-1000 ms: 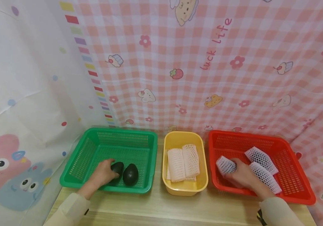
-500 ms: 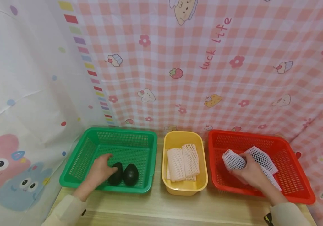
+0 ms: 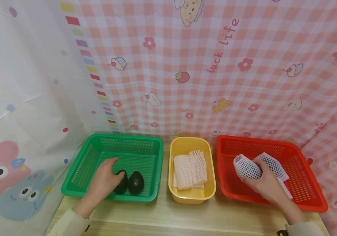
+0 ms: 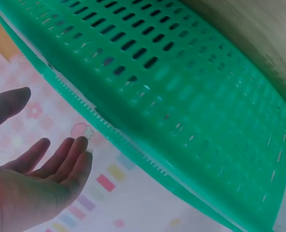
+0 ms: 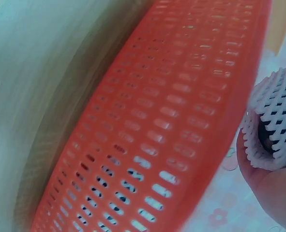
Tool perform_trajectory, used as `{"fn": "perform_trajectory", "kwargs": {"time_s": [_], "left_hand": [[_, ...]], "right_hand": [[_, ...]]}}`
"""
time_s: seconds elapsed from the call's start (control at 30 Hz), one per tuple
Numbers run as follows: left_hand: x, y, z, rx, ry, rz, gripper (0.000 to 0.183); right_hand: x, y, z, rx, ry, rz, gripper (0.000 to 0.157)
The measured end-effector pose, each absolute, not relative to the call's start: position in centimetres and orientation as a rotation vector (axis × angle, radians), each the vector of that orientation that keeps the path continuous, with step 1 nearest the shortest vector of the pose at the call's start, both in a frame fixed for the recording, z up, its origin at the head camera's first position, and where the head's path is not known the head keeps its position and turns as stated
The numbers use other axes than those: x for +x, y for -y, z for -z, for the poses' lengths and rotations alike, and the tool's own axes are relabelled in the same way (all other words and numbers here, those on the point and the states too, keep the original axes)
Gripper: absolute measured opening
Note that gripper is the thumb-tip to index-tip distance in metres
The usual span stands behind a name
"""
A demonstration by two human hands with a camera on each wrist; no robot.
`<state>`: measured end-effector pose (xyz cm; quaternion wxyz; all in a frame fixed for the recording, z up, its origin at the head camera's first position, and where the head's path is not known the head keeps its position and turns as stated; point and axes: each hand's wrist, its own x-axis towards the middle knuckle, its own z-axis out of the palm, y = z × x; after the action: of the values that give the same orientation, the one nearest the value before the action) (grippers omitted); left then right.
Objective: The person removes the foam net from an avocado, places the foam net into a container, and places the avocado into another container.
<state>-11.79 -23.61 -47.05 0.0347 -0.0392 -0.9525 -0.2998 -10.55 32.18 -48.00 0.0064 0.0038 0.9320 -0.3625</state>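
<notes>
Far left of my feed, a green basket (image 3: 140, 159) on the pale wood worktop (image 3: 156, 219). Over its near left part, the left hand (image 3: 105, 178), arm reaching up and inward from the lower left, fingers lightly bent, thumb well apart, nothing held. Thumb tip lies at the left avocado (image 3: 122, 186); touching or only above it, I cannot tell. The right avocado (image 3: 136, 182) sits just beside. I judge both firm, fairly weighty, a little slick; best taken round the wide belly, gently, as they could bruise. Middle: a yellow tub (image 3: 193, 199) with pale net sleeves (image 3: 183, 171) lying flat; I expect them feather-light, limp, easily torn. Right: a red basket (image 3: 302, 173), where the right hand (image 3: 265, 180) grips a foam-netted bundle (image 3: 246, 167), arm slanting in from the lower right, fingers and thumb bent round its sides. My right wrist view shows something dark inside the mesh, presumably an avocado. The foam should cushion and add grip, though the contents might slide; I'd hold mid-body. Whether it rests on the basket floor, I cannot tell. Beyond lie two more white netted pieces (image 3: 274, 166), the nearer partly hidden by the hand.
</notes>
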Motion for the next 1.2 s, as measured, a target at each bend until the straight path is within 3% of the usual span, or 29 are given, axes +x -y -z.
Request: {"fn": "perform_trajectory", "kwargs": {"time_s": [1.2], "left_hand": [[-7.6, 18.5, 48.0, -0.388, 2.531, 0.8, 0.042]], "right_hand": [[-4.4, -25.7, 47.7, -0.114, -2.975, 1.581, 0.085]]}}
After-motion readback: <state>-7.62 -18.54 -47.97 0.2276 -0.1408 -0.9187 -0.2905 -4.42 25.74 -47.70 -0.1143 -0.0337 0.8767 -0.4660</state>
